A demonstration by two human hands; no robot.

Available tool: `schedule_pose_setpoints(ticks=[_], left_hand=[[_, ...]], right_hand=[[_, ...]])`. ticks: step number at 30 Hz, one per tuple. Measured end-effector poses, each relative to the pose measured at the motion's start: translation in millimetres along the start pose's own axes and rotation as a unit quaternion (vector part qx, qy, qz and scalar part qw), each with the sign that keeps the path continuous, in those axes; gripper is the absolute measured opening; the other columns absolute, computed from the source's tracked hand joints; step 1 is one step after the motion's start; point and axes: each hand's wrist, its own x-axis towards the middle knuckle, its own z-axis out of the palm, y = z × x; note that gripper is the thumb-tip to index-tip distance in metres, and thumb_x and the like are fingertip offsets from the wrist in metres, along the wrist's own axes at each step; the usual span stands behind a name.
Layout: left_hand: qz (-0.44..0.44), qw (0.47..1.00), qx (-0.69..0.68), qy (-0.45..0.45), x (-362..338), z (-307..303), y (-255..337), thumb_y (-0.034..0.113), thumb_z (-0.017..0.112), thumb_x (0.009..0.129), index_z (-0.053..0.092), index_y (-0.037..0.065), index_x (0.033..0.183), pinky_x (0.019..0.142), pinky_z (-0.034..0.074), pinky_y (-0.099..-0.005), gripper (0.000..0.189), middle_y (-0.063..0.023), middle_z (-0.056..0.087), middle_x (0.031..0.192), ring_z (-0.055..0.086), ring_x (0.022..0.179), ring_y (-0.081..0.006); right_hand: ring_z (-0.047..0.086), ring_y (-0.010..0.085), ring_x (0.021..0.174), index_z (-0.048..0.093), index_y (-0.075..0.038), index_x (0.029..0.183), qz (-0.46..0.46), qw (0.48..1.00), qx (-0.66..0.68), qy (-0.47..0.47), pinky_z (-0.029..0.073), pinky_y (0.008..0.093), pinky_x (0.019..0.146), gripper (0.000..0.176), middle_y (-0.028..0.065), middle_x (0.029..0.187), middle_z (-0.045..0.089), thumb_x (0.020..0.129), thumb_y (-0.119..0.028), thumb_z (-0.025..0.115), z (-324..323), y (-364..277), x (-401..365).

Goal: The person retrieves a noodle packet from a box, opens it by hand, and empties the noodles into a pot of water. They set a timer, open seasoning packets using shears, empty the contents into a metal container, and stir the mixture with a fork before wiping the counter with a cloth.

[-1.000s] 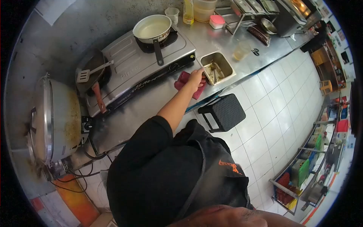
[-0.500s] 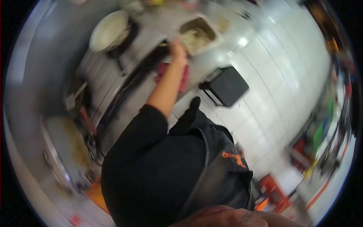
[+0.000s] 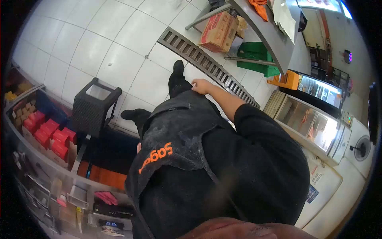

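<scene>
My right hand (image 3: 201,86) is beside the dark apron (image 3: 175,119), level with my thigh. Its fingers are curled in and nothing shows in them. Only a small bit of skin, which looks like my left hand (image 3: 139,147), shows at the apron's left edge; its fingers are hidden. The apron has orange lettering. A dark woven stool (image 3: 89,113) stands on the tiled floor to the left of my feet.
A metal floor grate (image 3: 199,57) runs beyond my feet. Past it are a cardboard box (image 3: 219,32), a green crate (image 3: 258,57) and a steel table (image 3: 274,44). A glass-topped freezer (image 3: 306,119) is at right. Shelving with red packs (image 3: 49,133) stands at left.
The view has swung away from the pans and stove to another part of the room. My left arm, stretched out before, is now mostly hidden; my right arm has come into view.
</scene>
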Motion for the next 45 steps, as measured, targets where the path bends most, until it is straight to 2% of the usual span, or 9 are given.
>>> schedule_pose_setpoints(ticks=[9,11,13,15,17,20,32,37,45], left_hand=[[-0.283,0.948,0.082,0.12,-71.2,129.7,75.3,0.024,0.054,0.101,0.058,0.003,0.101,0.061,0.046,-0.0315,0.021,-0.0012,0.059,0.084,0.056,0.069,-0.0146],[-0.304,0.939,0.087,0.135,-64.2,145.5,80.1,0.028,0.053,0.102,0.058,0.003,0.101,0.059,0.045,-0.0321,0.026,-0.0007,0.059,0.082,0.055,0.066,-0.0145],[-0.316,0.929,0.183,0.057,-37.9,165.9,117.0,0.03,0.053,0.103,0.057,0.004,0.099,0.056,0.043,-0.0305,0.027,0.0003,0.058,0.08,0.053,0.064,-0.0125],[-0.316,0.889,0.32,-0.082,-11.7,190.2,168.1,0.03,0.054,0.103,0.056,0.007,0.094,0.055,0.041,-0.0269,0.025,0.0016,0.055,0.078,0.049,0.063,-0.0085],[-0.329,0.931,0.157,-0.031,7.1,179.7,138.5,0.03,0.054,0.103,0.057,0.009,0.095,0.056,0.04,-0.0259,0.022,0.0021,0.056,0.079,0.05,0.064,-0.0088],[-0.265,0.962,0.046,0.045,45.4,202.5,150.9,0.028,0.053,0.103,0.057,0.009,0.095,0.063,0.043,-0.0258,0.021,0.0013,0.056,0.082,0.053,0.071,-0.0095],[-0.37,0.922,0.113,0.031,34.8,238.9,113.6,0.019,0.051,0.103,0.056,0.001,0.106,0.083,0.048,-0.0309,0.02,-0.0071,0.062,0.095,0.059,0.088,-0.016],[-0.436,0.89,-0.101,0.09,38.2,247.9,103.0,0.015,0.053,0.101,0.057,0.001,0.11,0.087,0.048,-0.0285,0.016,-0.0063,0.064,0.105,0.059,0.094,-0.0151],[-0.373,0.926,0.04,0.031,41.8,243.1,98.1,0.013,0.054,0.1,0.057,0.0,0.111,0.089,0.047,-0.0274,0.018,-0.0069,0.065,0.104,0.059,0.096,-0.0144]], right_hand=[[0.068,0.0257,0.096,0.065,-0.004,0.118,0.234,0.934,0.233,0.139,0.051,0.0395,0.088,0.033,0.0127,0.106,0.071,0.091,-0.022,0.063,-56.8,372.6,179.8],[0.066,0.024,0.094,0.063,-0.005,0.12,0.198,0.87,0.285,0.35,0.052,0.0402,0.087,0.03,0.0109,0.108,0.069,0.091,-0.016,0.061,-107.8,364.0,218.6],[0.065,0.0251,0.102,0.061,-0.006,0.123,0.228,0.823,0.397,0.338,0.052,0.0409,0.089,0.033,0.0121,0.115,0.067,0.093,-0.02,0.058,-116.6,418.5,294.2],[0.063,0.0268,0.109,0.059,-0.005,0.127,0.143,0.632,0.672,0.359,0.052,0.0428,0.095,0.038,0.0127,0.118,0.065,0.095,-0.026,0.054,-140.0,405.9,320.7],[0.061,0.0287,0.115,0.055,-0.004,0.132,0.155,0.522,0.785,0.297,0.05,0.0445,0.1,0.045,0.0128,0.125,0.062,0.098,-0.032,0.05,-186.9,369.5,314.6],[0.059,0.0289,0.12,0.052,-0.004,0.134,0.068,0.502,0.843,0.183,0.05,0.0452,0.102,0.046,0.0127,0.13,0.06,0.099,-0.033,0.051,-194.2,375.9,316.3],[0.065,0.0245,0.103,0.059,-0.004,0.125,0.146,0.778,0.594,0.143,0.057,0.0375,0.081,0.039,0.0115,0.117,0.065,0.1,-0.033,0.054,-140.3,433.5,450.6],[0.065,0.0243,0.102,0.06,-0.004,0.124,0.151,0.83,0.514,0.154,0.056,0.0373,0.08,0.039,0.0114,0.115,0.065,0.099,-0.033,0.054,-131.8,451.8,480.1],[0.065,0.0239,0.1,0.061,-0.003,0.123,0.16,0.887,0.402,0.159,0.056,0.0368,0.079,0.038,0.0111,0.114,0.066,0.099,-0.033,0.055,-132.4,465.5,501.7]])
